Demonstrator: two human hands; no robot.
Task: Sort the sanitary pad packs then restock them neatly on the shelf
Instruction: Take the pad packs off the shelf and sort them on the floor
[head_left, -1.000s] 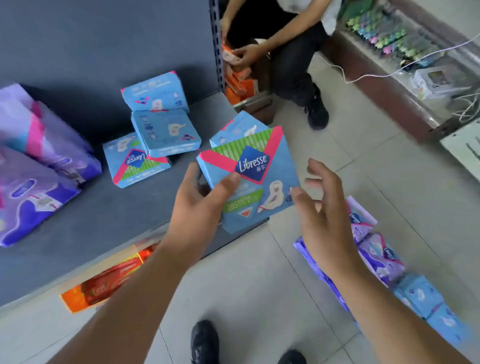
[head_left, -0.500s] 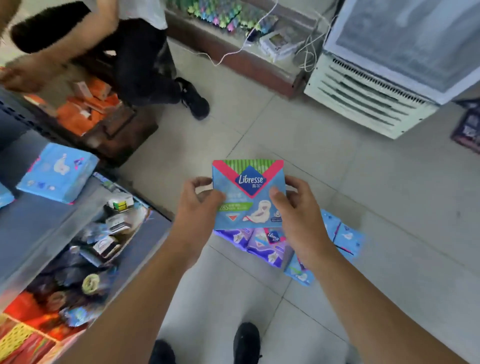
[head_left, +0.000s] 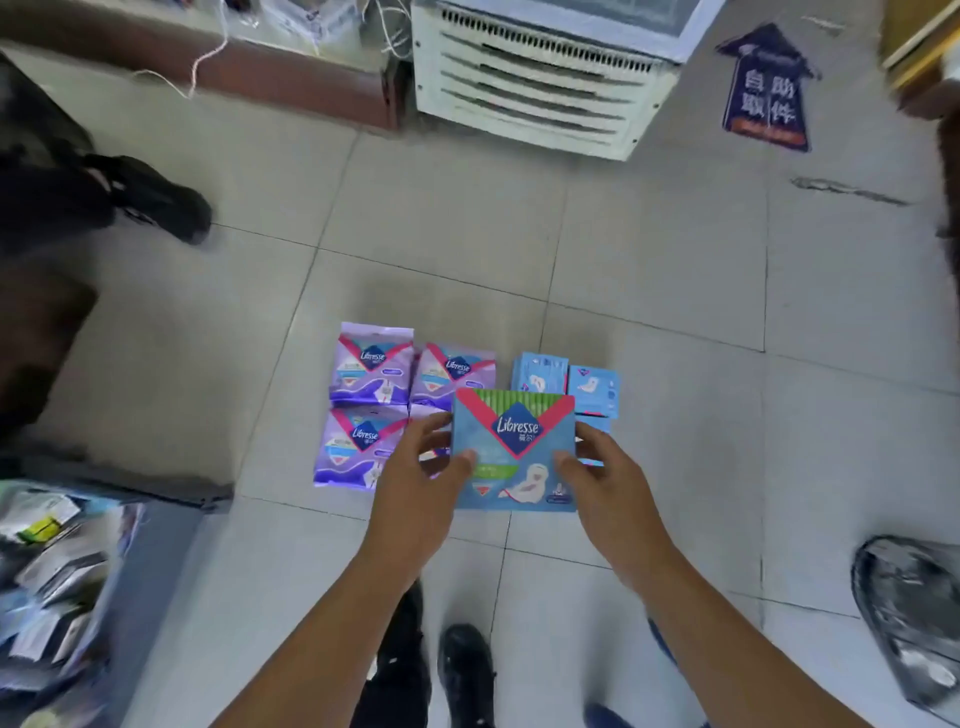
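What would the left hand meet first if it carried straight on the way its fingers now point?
The left hand already grips the blue Libresse pack; past its edge, likely the purple packs on the floor, though depth is unclear.

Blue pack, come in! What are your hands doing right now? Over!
Left hand and right hand each grip a side of the blue pack. Held above purple packs and small blue packs on the floor. Nothing blocking.

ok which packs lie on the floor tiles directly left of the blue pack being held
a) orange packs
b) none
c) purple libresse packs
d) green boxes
c: purple Libresse sanitary pad packs lie on the pale floor tiles, left of the blue Libresse pack that the left hand and right hand hold.
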